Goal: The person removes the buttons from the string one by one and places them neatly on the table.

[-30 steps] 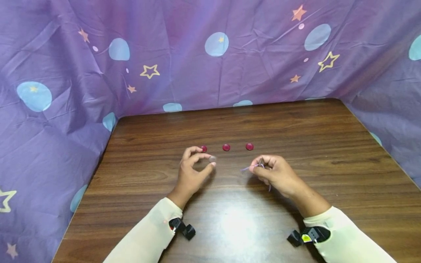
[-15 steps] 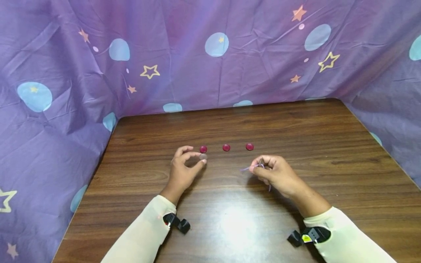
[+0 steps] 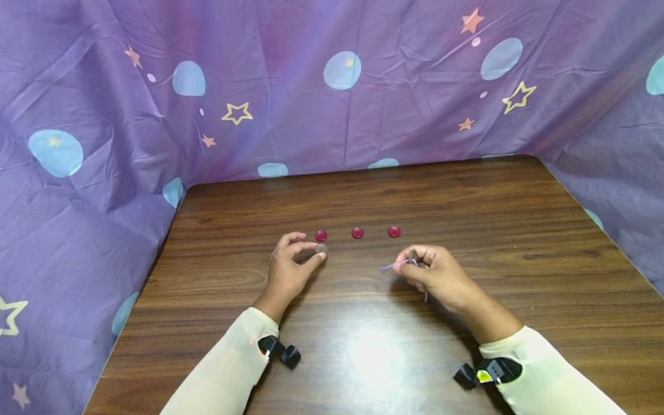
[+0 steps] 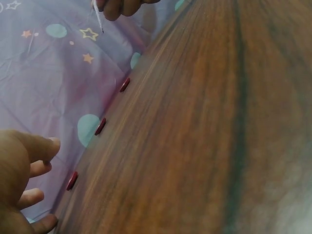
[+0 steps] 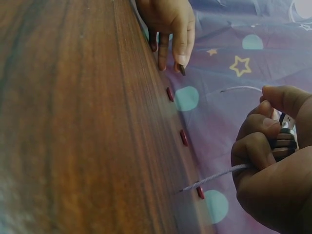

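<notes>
1. While the left hand (image 3: 290,268) pinches a brown disc (image 3: 321,248), the right hand (image 3: 433,276) grips a purple cord (image 5: 239,88).
2. One cord end points leftward from its grip, roughly toward the disc, well apart.

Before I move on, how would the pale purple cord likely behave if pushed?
The cord probably bends easily: it looks thin, and one end arcs out of the right hand. It is likely light, being slender. The other end juts out nearly straight, so it may have some stiffness.
</notes>
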Demonstrator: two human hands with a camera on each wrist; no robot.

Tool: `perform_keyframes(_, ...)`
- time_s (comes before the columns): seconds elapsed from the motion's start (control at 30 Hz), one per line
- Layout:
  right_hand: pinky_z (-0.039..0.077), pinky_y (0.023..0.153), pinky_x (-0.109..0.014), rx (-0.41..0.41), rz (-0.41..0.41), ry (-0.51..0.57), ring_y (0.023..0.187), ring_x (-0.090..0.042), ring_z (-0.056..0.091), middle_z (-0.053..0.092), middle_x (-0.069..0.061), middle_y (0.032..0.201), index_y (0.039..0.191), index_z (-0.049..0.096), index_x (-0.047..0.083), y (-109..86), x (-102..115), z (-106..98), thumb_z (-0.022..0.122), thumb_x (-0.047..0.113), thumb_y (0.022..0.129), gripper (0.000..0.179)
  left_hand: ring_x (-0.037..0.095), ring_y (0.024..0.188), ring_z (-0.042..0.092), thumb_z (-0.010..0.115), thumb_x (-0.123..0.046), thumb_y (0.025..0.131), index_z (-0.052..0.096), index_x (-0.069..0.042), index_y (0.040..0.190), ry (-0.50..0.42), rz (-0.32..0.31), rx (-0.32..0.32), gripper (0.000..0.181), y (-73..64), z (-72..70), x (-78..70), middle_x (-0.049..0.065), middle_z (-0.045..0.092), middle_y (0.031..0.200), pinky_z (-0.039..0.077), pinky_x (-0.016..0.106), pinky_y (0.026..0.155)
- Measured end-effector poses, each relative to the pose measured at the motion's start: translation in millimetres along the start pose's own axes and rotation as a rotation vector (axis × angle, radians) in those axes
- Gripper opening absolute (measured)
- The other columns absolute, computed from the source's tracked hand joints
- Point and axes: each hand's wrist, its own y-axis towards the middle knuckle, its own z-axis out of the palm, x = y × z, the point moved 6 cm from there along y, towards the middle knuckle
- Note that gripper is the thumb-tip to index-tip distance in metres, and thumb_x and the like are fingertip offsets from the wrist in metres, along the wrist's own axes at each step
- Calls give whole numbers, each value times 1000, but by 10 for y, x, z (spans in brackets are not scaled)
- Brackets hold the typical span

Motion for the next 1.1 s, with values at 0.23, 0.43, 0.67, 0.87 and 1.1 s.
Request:
perform_keyframes(0.23, 38, 40, -29, 1, -3, 0, 49, -6, 43, 49, 7, 58, 90, 64, 3, 6, 4, 0, 67, 9, 91, 8, 28, 118, 59, 86, -31, 76, 79, -17, 95, 18, -22, 2, 25, 13, 12, 33, 9, 63, 126, 44, 45, 104)
perform_keyframes(0.43, 39, 40, -30, 7, 2, -11, 49, -7, 44, 49, 6, 58, 92, 63, 1, 4, 3, -4, 68, 10, 91, 10, 29, 120, 58, 86, -32, 76, 79, -17, 96, 43, -46, 21, 26, 22, 26, 44, 10, 62, 127, 44, 45, 105)
perform_keyframes(0.67, 38, 41, -28, -5, 3, -5, 49, -6, 44, 50, 6, 58, 91, 64, 3, 6, -1, -2, 68, 10, 91, 8, 30, 122, 57, 85, -31, 76, 79, -17, 98, 73, -80, 42, 26, 19, 41, 69, 8, 60, 129, 43, 46, 107)
perform_keyframes(0.87, 38, 41, -28, -4, 2, 3, 49, -6, 43, 49, 7, 58, 91, 64, 2, 12, -23, -4, 68, 10, 91, 9, 31, 122, 57, 85, -31, 76, 79, -17, 98, 84, -87, 51, 27, 8, 45, 63, 9, 60, 129, 42, 47, 107)
perform_keyframes(1.1, 39, 41, -29, -3, 2, 1, 49, -6, 44, 50, 6, 58, 91, 64, 1, 13, -29, -10, 68, 10, 91, 10, 28, 123, 56, 85, -32, 76, 79, -18, 98, 99, -108, 71, 27, 1, 64, 85, 7, 59, 131, 33, 53, 112)
